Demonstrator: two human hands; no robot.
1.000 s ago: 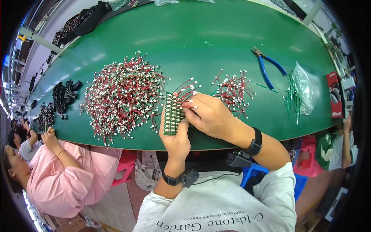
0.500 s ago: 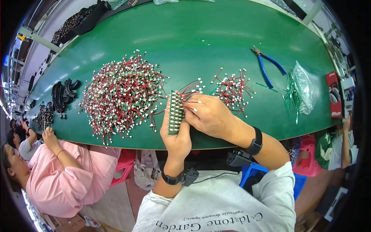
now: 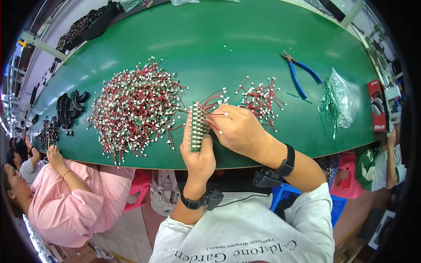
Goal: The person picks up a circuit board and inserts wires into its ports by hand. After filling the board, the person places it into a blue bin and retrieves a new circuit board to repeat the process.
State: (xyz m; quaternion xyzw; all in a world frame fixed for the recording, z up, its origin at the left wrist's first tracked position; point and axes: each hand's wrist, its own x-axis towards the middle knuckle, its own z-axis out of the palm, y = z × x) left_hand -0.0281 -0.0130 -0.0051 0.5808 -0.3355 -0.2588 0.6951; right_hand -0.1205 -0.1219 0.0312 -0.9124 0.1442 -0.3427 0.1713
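Note:
My left hand [image 3: 200, 158] is closed around a narrow green circuit board strip [image 3: 195, 131], held upright above the table's near edge. Rows of small white connectors cover its face, and thin pins stick out along its left side. Several red wires with white plugs [image 3: 213, 97] come off its upper right part. At the strip's right side, my right hand [image 3: 239, 129] pinches a red wire with a white plug [image 3: 226, 114]; its fingertips are partly hidden behind the hand. Beyond that hand lies a small pile of red wire leads [image 3: 262, 101].
A large heap of small boards with red wires [image 3: 136, 111] covers the table left of me. Blue-handled cutters [image 3: 298, 74], green strips [image 3: 326, 107], a clear plastic bag [image 3: 343, 98] and a red box [image 3: 377, 105] lie at right. A co-worker in pink [image 3: 74, 197] sits at left.
My right hand has shifted slightly at the strip's side, and the plugged wire ends by its fingers sit differently. The strip stays in my left hand. The whole view has moved a little.

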